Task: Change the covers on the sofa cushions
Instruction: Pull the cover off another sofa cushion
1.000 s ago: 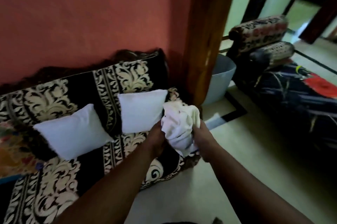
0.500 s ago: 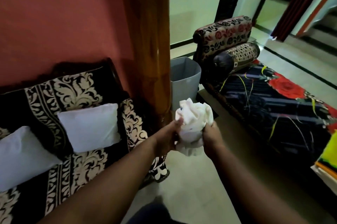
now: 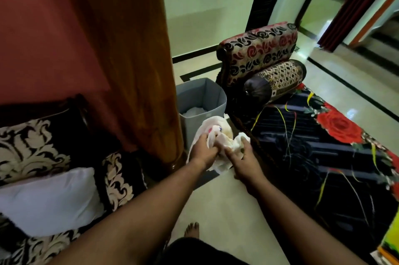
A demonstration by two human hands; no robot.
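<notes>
A crumpled white cushion cover (image 3: 218,133) is bunched between both hands, just in front of a grey fabric bin (image 3: 213,96). My left hand (image 3: 203,150) grips its left side with curled fingers. My right hand (image 3: 244,158) pinches its right side. White cloth lies inside the bin. A bare white cushion (image 3: 49,200) leans on the black and cream patterned sofa (image 3: 32,148) at lower left.
A thick wooden pillar (image 3: 133,59) stands between the sofa and the bin. A second patterned sofa arm (image 3: 259,53) with a bolster (image 3: 276,80) sits behind the bin. A dark floral spread (image 3: 323,156) lies at right. My bare foot (image 3: 191,229) is on the pale tiled floor.
The view has swung right, away from the sofa. Both hands have carried the bundled cover forward and down, close to the grey bin's front rim.
</notes>
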